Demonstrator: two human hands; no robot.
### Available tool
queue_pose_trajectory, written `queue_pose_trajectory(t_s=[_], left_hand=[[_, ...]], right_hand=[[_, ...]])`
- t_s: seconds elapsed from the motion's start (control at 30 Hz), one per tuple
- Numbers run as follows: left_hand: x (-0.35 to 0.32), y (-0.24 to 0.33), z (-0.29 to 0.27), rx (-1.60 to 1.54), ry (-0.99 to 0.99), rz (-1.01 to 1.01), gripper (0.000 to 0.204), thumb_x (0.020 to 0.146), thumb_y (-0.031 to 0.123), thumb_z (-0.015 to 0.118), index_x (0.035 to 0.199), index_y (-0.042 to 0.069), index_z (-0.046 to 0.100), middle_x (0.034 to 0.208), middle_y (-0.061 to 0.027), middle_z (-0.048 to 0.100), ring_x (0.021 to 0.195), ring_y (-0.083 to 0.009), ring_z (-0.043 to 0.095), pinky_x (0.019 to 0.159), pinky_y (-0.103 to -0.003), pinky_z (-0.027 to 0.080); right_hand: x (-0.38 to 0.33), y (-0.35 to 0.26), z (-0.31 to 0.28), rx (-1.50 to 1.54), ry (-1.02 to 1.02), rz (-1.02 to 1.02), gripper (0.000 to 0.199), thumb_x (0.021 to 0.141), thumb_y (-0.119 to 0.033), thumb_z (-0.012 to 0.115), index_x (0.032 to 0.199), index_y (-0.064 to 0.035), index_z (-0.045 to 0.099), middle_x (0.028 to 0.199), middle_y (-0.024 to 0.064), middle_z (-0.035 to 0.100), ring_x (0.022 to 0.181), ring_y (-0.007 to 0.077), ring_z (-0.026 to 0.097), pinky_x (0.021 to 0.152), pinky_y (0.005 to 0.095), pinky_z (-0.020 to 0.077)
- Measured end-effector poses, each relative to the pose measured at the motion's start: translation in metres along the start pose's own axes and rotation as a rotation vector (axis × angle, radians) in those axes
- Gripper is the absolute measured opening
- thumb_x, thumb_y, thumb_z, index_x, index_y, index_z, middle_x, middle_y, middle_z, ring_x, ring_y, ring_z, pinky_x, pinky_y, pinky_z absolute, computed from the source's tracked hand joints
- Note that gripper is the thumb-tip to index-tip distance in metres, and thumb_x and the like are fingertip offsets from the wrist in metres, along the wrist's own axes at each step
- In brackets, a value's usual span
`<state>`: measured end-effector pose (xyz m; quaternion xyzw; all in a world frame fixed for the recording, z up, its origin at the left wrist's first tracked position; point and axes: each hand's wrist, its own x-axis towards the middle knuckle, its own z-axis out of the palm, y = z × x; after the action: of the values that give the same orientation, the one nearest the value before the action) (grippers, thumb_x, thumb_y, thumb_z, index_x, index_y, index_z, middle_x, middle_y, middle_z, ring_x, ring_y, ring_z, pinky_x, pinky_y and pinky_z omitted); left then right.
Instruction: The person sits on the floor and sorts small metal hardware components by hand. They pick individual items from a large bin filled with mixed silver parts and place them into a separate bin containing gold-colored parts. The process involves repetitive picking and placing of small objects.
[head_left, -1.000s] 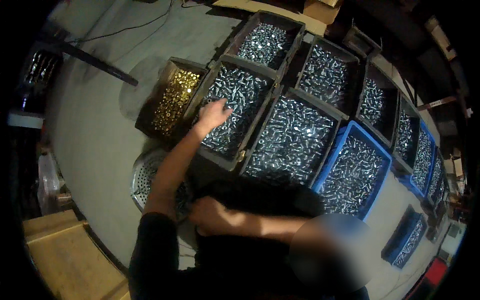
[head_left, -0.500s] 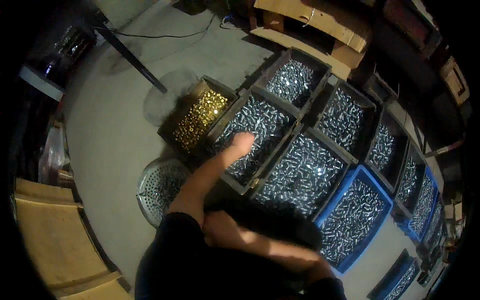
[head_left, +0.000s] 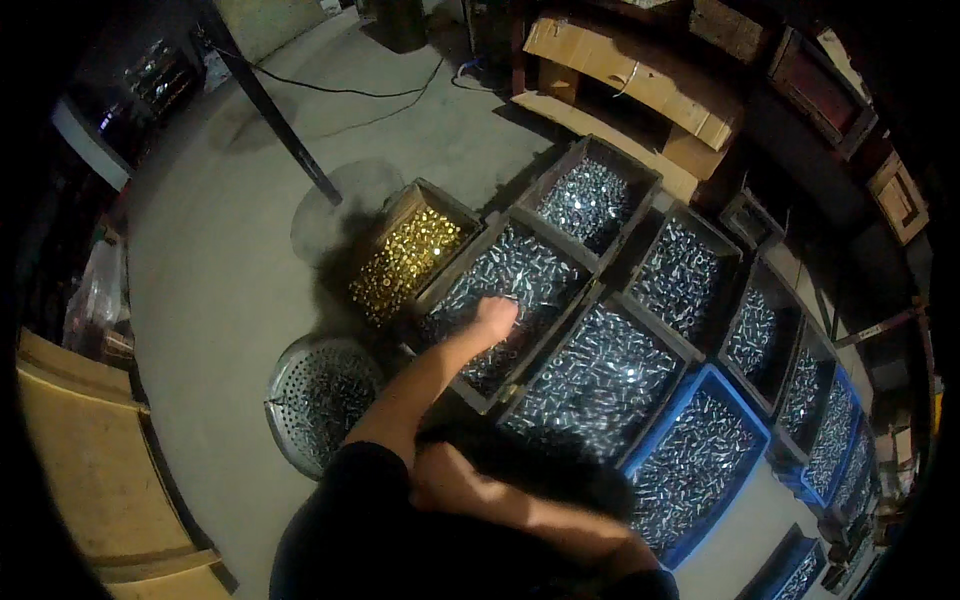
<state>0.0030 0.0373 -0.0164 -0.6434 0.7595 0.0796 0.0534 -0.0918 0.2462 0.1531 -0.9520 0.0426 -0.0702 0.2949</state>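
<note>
"What's underfoot?"
"Grey concrete floor (head_left: 220,290), dim toward the edges, a tan panel (head_left: 90,470) along the left."
"And the containers?"
"A blue bin (head_left: 722,503), a dark crate (head_left: 538,350) among similar ones, then a perforated metal bowl (head_left: 292,390)."
"The hands?"
"The left grip (head_left: 497,317) is down in that crate, at the silvery metal pieces (head_left: 520,268) lying inside; clamped on any, I can't tell. The right grip (head_left: 440,475) is shadowed beside the left forearm (head_left: 425,385); apart or together, I can't tell."

Left hand (head_left: 497,319) over silvery metal pieces (head_left: 527,265)
</note>
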Motion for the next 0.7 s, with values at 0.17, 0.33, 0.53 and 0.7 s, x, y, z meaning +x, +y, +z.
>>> queue_pose_trajectory(t_s=[0.17,0.33,0.53,0.7], left_hand=[[-0.012,-0.005,-0.011,-0.060,-0.039,0.041,0.019,0.062,0.012,0.061,0.080,0.005,0.060,0.076,-0.0133,0.062,0.074,-0.0307,0.061,0.064,-0.043,0.048],[-0.025,-0.014,0.009,-0.177,-0.083,-0.036,0.025,0.069,0.018,0.057,0.087,0.002,0.055,0.083,-0.0170,0.058,0.078,-0.0325,0.058,0.069,-0.044,0.046],[-0.029,0.000,-0.004,-0.033,-0.103,0.004,0.024,0.068,0.017,0.060,0.088,0.004,0.057,0.085,-0.0136,0.060,0.082,-0.0296,0.059,0.072,-0.041,0.046],[-0.029,0.005,-0.015,-0.013,-0.155,0.029,0.020,0.065,0.016,0.063,0.082,0.005,0.060,0.081,-0.0131,0.062,0.081,-0.0289,0.060,0.070,-0.041,0.047]], right_hand=[[0.001,0.011,0.005,0.235,-0.141,0.074,0.027,0.066,-0.023,0.056,0.085,-0.0048,0.061,0.083,0.0124,0.057,0.081,0.0262,0.057,0.073,0.0342,0.0446],[0.004,0.002,0.001,0.123,-0.188,0.119,0.031,0.065,-0.022,0.056,0.091,-0.0048,0.059,0.085,0.0131,0.057,0.081,0.0274,0.057,0.071,0.0343,0.0451],[0.003,-0.001,0.006,0.071,-0.153,0.112,0.029,0.066,-0.024,0.056,0.088,-0.0057,0.059,0.083,0.0119,0.056,0.079,0.0271,0.057,0.070,0.0345,0.0455],[0.003,-0.004,0.000,0.053,-0.155,0.121,0.026,0.065,-0.024,0.056,0.083,-0.0064,0.061,0.083,0.0119,0.056,0.078,0.0267,0.057,0.069,0.0348,0.0457]])
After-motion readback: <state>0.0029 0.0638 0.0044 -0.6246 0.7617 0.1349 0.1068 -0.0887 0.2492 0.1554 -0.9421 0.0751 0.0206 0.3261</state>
